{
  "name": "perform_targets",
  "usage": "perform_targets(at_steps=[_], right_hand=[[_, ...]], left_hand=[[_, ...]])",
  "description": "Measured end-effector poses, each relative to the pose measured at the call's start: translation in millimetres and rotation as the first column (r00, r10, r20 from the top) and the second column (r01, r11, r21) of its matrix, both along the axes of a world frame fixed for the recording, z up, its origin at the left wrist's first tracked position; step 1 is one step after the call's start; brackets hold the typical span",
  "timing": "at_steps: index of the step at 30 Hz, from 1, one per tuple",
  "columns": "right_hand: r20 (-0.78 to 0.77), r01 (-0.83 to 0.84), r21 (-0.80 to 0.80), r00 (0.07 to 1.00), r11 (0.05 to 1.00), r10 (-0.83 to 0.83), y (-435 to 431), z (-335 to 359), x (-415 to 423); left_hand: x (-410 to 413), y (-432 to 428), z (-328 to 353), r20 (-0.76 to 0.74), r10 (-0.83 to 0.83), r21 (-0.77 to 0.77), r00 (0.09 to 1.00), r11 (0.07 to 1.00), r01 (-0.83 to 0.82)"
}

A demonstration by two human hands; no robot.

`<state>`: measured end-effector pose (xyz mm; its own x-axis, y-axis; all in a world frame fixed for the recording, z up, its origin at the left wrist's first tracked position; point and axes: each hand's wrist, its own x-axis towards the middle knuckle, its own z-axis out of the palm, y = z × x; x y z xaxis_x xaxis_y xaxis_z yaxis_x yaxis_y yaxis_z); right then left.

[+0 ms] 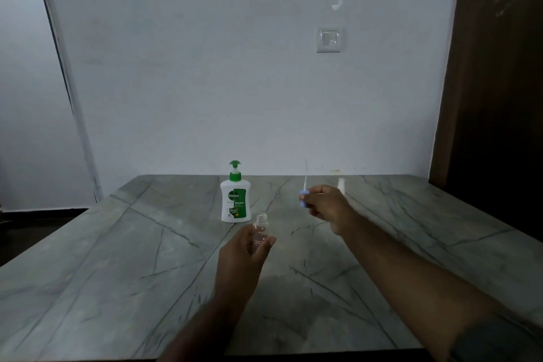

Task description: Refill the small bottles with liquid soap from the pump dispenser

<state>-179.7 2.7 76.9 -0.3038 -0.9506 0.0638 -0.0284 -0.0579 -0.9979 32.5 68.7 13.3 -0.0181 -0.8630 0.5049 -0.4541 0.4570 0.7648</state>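
Observation:
A white pump dispenser (235, 200) with a green pump head stands upright on the grey marble table (117, 258). Just in front of it, my left hand (244, 253) grips a small clear bottle (260, 226) with its neck uncapped and pointing up. To the right, my right hand (323, 204) pinches a small blue cap (304, 195) with a thin dip tube rising from it, held above the table. A second small white bottle (341, 184) stands behind my right hand, partly hidden by it.
The table runs back to a pale wall carrying a light switch (329, 39). A dark wooden panel (493, 97) stands at the right. The table's front edge lies near the bottom of the view.

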Motion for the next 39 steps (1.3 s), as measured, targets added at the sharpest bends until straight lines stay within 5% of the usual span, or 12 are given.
perform_targets(at_steps=[11,39], right_hand=[[-0.617,0.108,-0.059,0.778,0.992,-0.121,-45,-69,14],[-0.728,0.007,-0.037,0.685,0.999,-0.032,-47,-74,11]], left_hand=[[13,-16,-5,-0.063,0.009,0.001,0.998,1.0,-0.009],[8,-11,-5,-0.035,-0.006,0.061,0.999,0.998,0.009]])
